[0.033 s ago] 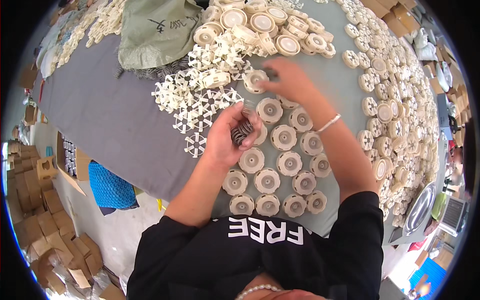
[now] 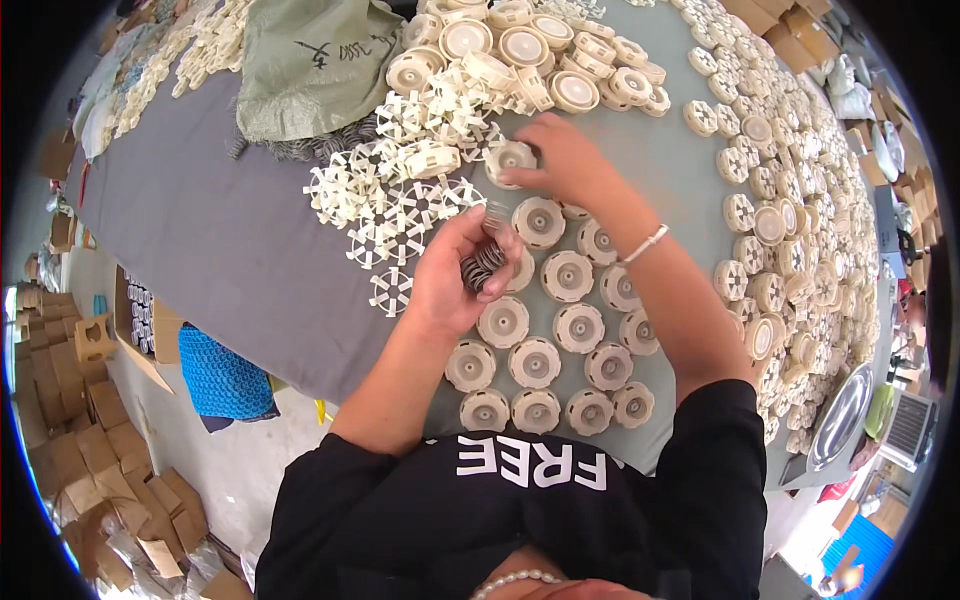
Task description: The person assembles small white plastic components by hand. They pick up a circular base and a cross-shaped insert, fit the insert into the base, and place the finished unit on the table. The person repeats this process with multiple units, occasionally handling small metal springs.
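My left hand [image 2: 446, 278] is closed around a bunch of dark metal coil springs [image 2: 484, 265], and a lighter spring stands out near its fingertips. Farther off, my right hand [image 2: 575, 165] has its thumb and fingers at the right side of a round cream plastic housing [image 2: 503, 162], gripping its rim. Between my arms, similar housings [image 2: 534, 361] lie in rows, hollow side up, several with a spring visible at the centre. Some of those are partly hidden under my right forearm and behind my left hand.
Pale spoked plastic rings [image 2: 385, 215] lie heaped left of the rows. Behind them is a green woven sack [image 2: 315, 75] with more springs beside it. Stacked round housings [image 2: 525, 48] fill the far side, and many more [image 2: 790, 265] cover the right. A cardboard box [image 2: 150, 335] stands at lower left.
My right hand has moved slightly left and its thumb and fingers have closed in on the far housing. My left hand stays where it was with the springs.
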